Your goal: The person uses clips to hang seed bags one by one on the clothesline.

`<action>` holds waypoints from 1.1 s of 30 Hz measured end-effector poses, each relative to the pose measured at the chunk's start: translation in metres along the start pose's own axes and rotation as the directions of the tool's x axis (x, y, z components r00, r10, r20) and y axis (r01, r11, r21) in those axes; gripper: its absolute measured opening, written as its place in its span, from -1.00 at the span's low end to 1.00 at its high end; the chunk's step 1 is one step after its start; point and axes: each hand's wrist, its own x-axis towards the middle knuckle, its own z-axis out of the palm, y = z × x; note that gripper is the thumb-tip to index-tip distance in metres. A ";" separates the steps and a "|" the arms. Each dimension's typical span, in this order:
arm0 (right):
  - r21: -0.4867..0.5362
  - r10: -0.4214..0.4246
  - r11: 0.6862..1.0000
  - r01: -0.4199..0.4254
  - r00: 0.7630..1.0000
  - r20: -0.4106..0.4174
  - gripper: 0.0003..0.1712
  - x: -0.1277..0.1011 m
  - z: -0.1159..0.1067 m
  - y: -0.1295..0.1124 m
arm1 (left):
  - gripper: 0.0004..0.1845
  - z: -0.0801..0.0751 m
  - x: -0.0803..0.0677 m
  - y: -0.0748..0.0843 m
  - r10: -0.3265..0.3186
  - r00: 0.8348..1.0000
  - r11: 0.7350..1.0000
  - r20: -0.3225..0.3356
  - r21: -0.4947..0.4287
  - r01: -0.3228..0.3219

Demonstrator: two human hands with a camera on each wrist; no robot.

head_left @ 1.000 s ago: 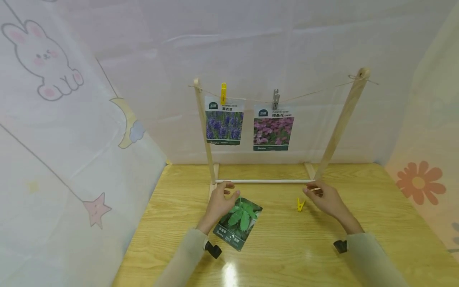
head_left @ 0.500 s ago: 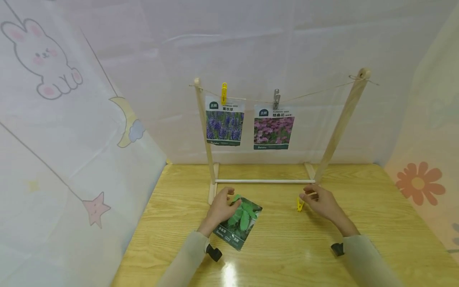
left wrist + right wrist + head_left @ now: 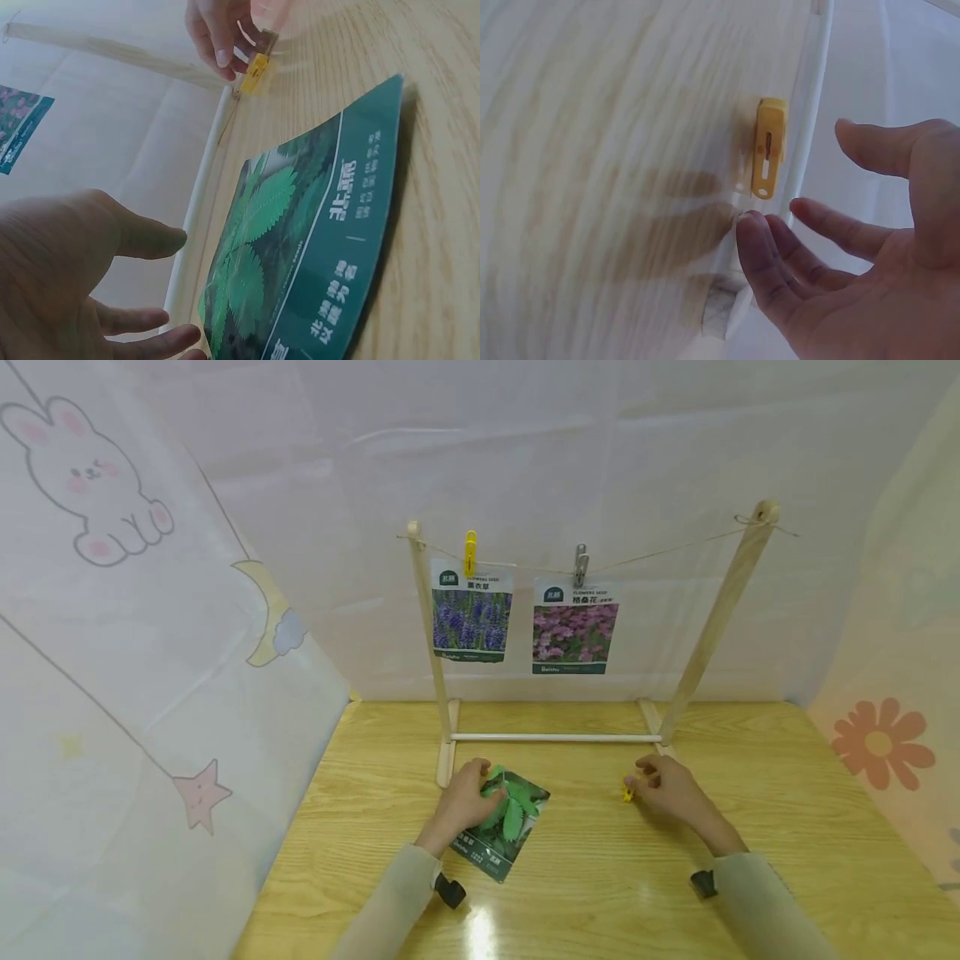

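Green and glossy, the seed packet (image 3: 501, 825) lies flat on the worktop (image 3: 600, 877) near its front middle, printed with fern-like leaves and white Chinese characters along its lower band that I can't make out. I see my left hand (image 3: 463, 797) at the packet's upper left corner; in the left wrist view its fingers (image 3: 142, 236) are spread and relaxed just above that corner, gripping nothing. To the right, well apart from the packet, a small yellow clothespin (image 3: 627, 791) lies on the worktop, and my right hand (image 3: 670, 788) sits just beside it; the right wrist view shows those fingers (image 3: 759, 251) apart and loosely extended, fingertips near the pin but not closed on it. Behind both hands stands a wooden drying frame (image 3: 431, 635) with a white crossbar (image 3: 555, 737) at its base and a string (image 3: 652, 553) stretched between its posts. On the string, a yellow peg (image 3: 470, 552) holds a packet of purple flowers (image 3: 472, 614) and a grey peg (image 3: 580, 566) holds a packet of pink flowers (image 3: 574, 627); both carry a "FLOWERS SEED" line, Chinese names, and a brand word at the bottom too small to read. Pale curtains with a rabbit print (image 3: 82, 485) enclose the scene.
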 end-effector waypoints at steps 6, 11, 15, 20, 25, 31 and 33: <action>-0.051 0.026 0.998 -0.025 0.999 0.031 -0.35 0.001 0.003 -0.001 | -0.30 0.008 0.003 -0.002 -0.010 1.000 0.996 -0.002 0.094 0.010; -0.059 0.040 0.998 -0.036 0.997 0.062 -0.37 0.004 0.008 0.002 | -0.33 0.012 0.005 -0.003 -0.005 0.999 0.987 -0.033 0.160 0.010; -0.067 0.047 0.997 -0.043 0.997 0.065 -0.40 0.007 0.011 0.002 | -0.34 0.013 0.006 0.000 -0.024 0.998 0.982 -0.050 0.185 0.032; -0.080 0.065 0.995 -0.060 0.996 0.060 -0.40 0.011 0.013 0.001 | -0.35 0.014 0.008 0.002 -0.076 0.996 0.973 -0.047 0.215 0.084; -0.087 0.080 0.993 -0.074 0.994 0.069 -0.36 0.014 0.015 -0.001 | -0.34 0.015 0.009 0.005 -0.102 0.994 0.972 -0.042 0.210 0.109; -0.099 0.085 0.992 -0.079 0.995 0.056 -0.36 0.018 0.018 -0.001 | -0.32 0.014 0.011 0.006 -0.107 0.993 0.974 -0.046 0.194 0.114; -0.103 0.089 0.991 -0.084 0.995 0.049 -0.37 0.019 0.020 -0.001 | -0.31 0.014 0.010 0.006 -0.112 0.993 0.975 -0.045 0.187 0.118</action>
